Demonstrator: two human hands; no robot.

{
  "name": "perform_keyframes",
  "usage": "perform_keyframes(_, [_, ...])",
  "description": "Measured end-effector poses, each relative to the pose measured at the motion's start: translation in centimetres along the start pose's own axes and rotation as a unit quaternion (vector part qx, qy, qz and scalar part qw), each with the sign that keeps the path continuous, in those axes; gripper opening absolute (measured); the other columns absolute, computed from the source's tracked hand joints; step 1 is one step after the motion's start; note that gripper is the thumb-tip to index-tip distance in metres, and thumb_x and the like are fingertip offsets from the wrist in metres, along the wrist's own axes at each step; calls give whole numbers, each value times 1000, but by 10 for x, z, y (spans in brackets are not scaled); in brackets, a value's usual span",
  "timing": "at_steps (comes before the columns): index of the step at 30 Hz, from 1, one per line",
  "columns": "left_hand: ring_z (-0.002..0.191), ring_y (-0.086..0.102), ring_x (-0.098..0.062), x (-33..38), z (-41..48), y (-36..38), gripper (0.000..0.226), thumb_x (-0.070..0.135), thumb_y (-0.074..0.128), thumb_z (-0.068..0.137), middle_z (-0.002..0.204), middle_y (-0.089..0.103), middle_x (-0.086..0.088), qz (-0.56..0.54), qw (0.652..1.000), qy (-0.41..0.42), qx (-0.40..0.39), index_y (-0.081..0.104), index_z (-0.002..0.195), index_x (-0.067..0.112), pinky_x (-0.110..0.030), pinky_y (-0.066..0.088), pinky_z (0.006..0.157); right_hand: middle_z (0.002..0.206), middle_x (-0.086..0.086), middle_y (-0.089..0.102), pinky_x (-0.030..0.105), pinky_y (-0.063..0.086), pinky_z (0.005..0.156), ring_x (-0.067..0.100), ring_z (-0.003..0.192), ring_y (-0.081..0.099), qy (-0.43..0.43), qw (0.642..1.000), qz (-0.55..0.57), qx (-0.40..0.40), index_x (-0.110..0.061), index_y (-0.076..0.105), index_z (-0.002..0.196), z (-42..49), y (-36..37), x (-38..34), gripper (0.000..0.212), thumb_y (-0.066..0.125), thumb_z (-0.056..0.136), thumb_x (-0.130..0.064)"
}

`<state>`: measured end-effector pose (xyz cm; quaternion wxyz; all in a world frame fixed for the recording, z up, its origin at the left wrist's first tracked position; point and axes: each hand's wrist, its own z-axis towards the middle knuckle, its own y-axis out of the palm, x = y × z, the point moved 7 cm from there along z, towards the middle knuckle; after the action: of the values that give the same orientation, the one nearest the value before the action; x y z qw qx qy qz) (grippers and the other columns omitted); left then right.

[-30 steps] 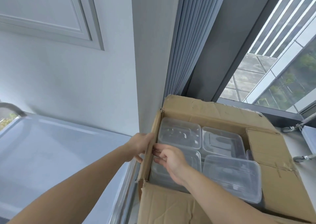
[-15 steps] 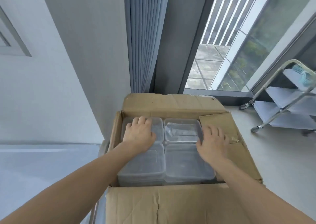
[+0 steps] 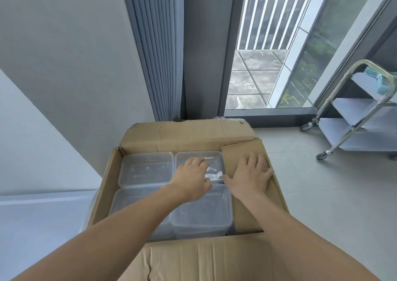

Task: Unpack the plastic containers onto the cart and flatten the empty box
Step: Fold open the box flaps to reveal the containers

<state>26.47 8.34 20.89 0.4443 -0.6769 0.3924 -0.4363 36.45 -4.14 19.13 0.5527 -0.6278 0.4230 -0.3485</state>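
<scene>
1. Cardboard box (image 3: 189,139) open on the floor, four clear plastic containers (image 3: 146,169) inside, two by two.
2. Left hand (image 3: 191,177) on far-right container (image 3: 212,162), fingers loosely curled, no grip.
3. Right hand (image 3: 249,173) spread flat on the right flap (image 3: 247,214).
4. Steel cart (image 3: 352,130) far right, well apart.

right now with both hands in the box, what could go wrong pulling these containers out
The clear containers sit packed tight, four stacks edge to edge, so lifting the far right stack under the left hand may drag its neighbours or split the stack.

The right hand presses the right flap flat; if released, it could fold back over the containers.

The near flap has a tear and may rip further if leaned on.
</scene>
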Motion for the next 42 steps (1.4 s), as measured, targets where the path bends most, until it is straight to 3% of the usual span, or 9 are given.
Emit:
perform_keyframes(6, [146, 24, -22, 8, 1, 12, 63, 44, 45, 99, 159, 29, -2, -14, 999, -13, -31, 30, 153, 17, -39, 26, 119, 163, 11, 16, 67, 21, 111, 38, 149, 9, -22, 999, 0, -32, -15, 26, 154, 13, 2, -4, 96, 64, 81, -66])
perform_keyframes(11, [144, 26, -22, 18, -6, 40, 77, 65, 44, 91, 156, 34, 0, 10, 996, 6, -91, 27, 154, 24, -45, 29, 115, 152, 10, 35, 59, 33, 107, 38, 141, 26, -50, 998, 21, -17, -19, 44, 141, 13, -11, -6, 77, 62, 80, -62])
perform_keyframes(16, [127, 42, -22, 5, -4, 39, 64, 67, 43, 92, 134, 50, -1, -9, 996, -20, -88, 48, 133, 18, -40, 37, 105, 149, 9, 39, 56, 35, 105, 37, 138, 32, -57, 997, 47, -18, -19, 48, 136, 12, -17, -4, 69, 58, 79, -56])
perform_keyframes(19, [118, 48, -23, -10, -3, 38, 52, 59, 45, 96, 125, 51, -1, -3, 996, -27, -82, 50, 124, 15, -38, 41, 100, 136, 8, 49, 51, 41, 99, 35, 126, 42, -60, 995, 74, -9, -17, 52, 129, 13, -26, -4, 64, 59, 77, -54])
perform_keyframes(26, [143, 26, -24, -9, 2, 45, 60, 49, 48, 98, 155, 30, -2, 81, 994, 24, -76, 31, 152, 30, -42, 29, 115, 124, 2, 56, 44, 47, 95, 28, 115, 50, -80, 980, 181, 2, -21, 54, 124, 7, -42, 4, 53, 58, 79, -46])
perform_keyframes(30, [144, 23, -25, -6, 4, 45, 59, 46, 49, 97, 156, 28, -3, 96, 992, 39, -73, 33, 151, 31, -42, 29, 115, 94, -2, 58, 32, 41, 66, 23, 85, 52, -86, 961, 261, 14, -19, 54, 90, 4, -66, 14, 17, 56, 85, -35])
perform_keyframes(32, [144, 26, -23, -3, 8, 36, 57, 45, 48, 98, 156, 31, -2, 83, 994, 39, -55, 35, 151, 29, -40, 30, 115, 78, 1, 55, 32, 35, 58, 23, 74, 50, -93, 953, 288, -5, -16, 49, 81, 5, -77, 23, 16, 52, 88, -30])
perform_keyframes(37, [145, 27, -21, 35, 29, 1, 58, 43, 45, 101, 160, 28, 1, 5, 997, 72, 13, 31, 154, 24, -36, 26, 117, 81, 3, 59, 31, 35, 60, 24, 73, 50, -93, 925, 365, -57, -7, 57, 94, 12, -103, 65, 22, 40, 96, -20])
perform_keyframes(42, [151, 14, -17, 98, 52, 2, 63, 44, 42, 103, 166, 15, 5, -37, 988, 148, -25, 18, 159, 26, -33, 16, 121, 85, -1, 64, 30, 37, 60, 26, 80, 56, -9, 946, 324, 19, -15, 64, 92, 28, -113, 157, 22, 43, 97, -20])
